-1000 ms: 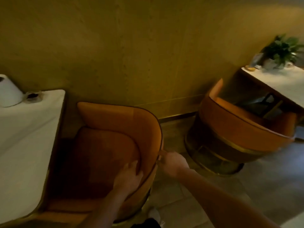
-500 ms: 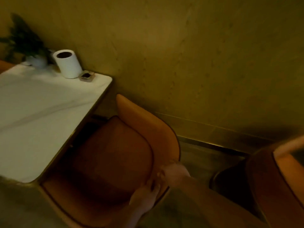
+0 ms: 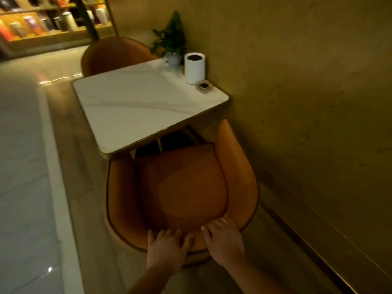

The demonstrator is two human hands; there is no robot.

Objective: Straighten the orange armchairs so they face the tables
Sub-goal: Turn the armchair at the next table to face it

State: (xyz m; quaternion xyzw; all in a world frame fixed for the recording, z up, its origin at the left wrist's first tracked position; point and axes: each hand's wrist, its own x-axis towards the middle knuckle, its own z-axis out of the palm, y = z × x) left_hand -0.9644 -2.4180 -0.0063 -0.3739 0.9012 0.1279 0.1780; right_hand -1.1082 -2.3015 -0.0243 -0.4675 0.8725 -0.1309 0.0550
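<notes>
An orange armchair [image 3: 182, 187] stands right in front of me, its open seat turned toward the white marble table [image 3: 135, 102]. My left hand [image 3: 167, 247] and my right hand [image 3: 224, 238] both rest on the top rim of its curved backrest, fingers hooked over the edge. The chair's right arm is close to the wall. A second orange armchair [image 3: 112, 55] stands at the far side of the table, facing it.
On the table by the wall stand a white cylinder [image 3: 194, 67], a small ashtray [image 3: 204, 87] and a potted plant [image 3: 171, 45]. The yellow wall [image 3: 307, 102] runs along the right. Pale tiled floor [image 3: 23, 166] spreads left; lit shelves [image 3: 42, 20] stand far back.
My view has swung around from the chair's side to behind its backrest. Both hands have moved to the back rim. The other armchair on the right has left the view.
</notes>
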